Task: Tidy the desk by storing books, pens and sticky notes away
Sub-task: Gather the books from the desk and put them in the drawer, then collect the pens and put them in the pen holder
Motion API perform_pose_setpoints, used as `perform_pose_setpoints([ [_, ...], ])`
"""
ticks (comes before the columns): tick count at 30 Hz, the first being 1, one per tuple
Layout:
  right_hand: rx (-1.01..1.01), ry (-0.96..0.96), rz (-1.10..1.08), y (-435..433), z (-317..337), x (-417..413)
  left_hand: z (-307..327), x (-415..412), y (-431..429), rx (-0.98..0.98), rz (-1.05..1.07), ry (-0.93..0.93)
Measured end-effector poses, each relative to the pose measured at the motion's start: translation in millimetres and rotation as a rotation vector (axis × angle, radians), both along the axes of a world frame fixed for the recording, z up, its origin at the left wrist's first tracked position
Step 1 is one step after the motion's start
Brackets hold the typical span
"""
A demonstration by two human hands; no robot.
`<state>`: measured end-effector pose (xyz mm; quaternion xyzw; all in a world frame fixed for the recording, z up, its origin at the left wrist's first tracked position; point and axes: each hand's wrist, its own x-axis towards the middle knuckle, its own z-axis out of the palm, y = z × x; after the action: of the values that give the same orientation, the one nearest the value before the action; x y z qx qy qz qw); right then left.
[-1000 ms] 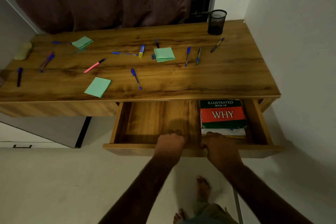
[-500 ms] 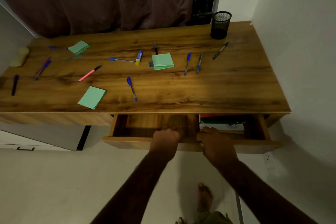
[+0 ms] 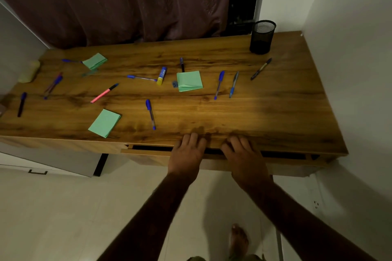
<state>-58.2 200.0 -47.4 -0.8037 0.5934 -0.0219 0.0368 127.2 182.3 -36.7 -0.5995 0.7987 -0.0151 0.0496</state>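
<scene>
Closing the drawer (image 3: 146, 151), we are pressing left hand (image 3: 186, 152) and right hand (image 3: 244, 154) flat-fingered; pens (image 3: 151, 114) and sticky notes (image 3: 189, 81) at 12 o'clock are lying unstored.

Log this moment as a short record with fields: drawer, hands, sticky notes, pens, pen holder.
drawer: nearly shut under the desk, with a narrow dark gap above its front
left hand: open, fingers straight on the desk's front edge, hand laid over the drawer front
right hand: open, same pose, beside the left hand
sticky notes: three green pads on the desk top, apart from each other
pens: scattered loose across the desk top, a pink highlighter among them
pen holder: black mesh cup, upright at the back right corner
</scene>
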Motion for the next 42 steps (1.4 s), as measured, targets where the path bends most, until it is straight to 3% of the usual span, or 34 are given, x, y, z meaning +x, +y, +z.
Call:
perform_pose_setpoints([
  [8, 0.087, 0.010, 0.043, -16.3, 2.0, -2.2, 2.9, -8.4, -23.3, 0.066, -0.014, 0.009],
  [15, 0.027, -0.025, 0.048, -24.7, 1.2, 1.3, 4.5, -7.4, -30.2, 0.107, -0.052, -0.033],
  [32, 0.069, 0.049, 0.035, -29.8, -1.3, 11.5, -5.1, -3.7, -28.0, -0.004, -0.105, -0.069],
  [36, 0.135, 0.066, 0.029, -31.2, 19.0, 14.4, -2.2, -2.5, -27.0, 0.003, -0.055, -0.029],
  [42, 0.198, -0.065, 0.035, -47.4, 46.9, 14.8, 16.4, 4.6, -30.3, 0.136, 0.014, 0.146],
])
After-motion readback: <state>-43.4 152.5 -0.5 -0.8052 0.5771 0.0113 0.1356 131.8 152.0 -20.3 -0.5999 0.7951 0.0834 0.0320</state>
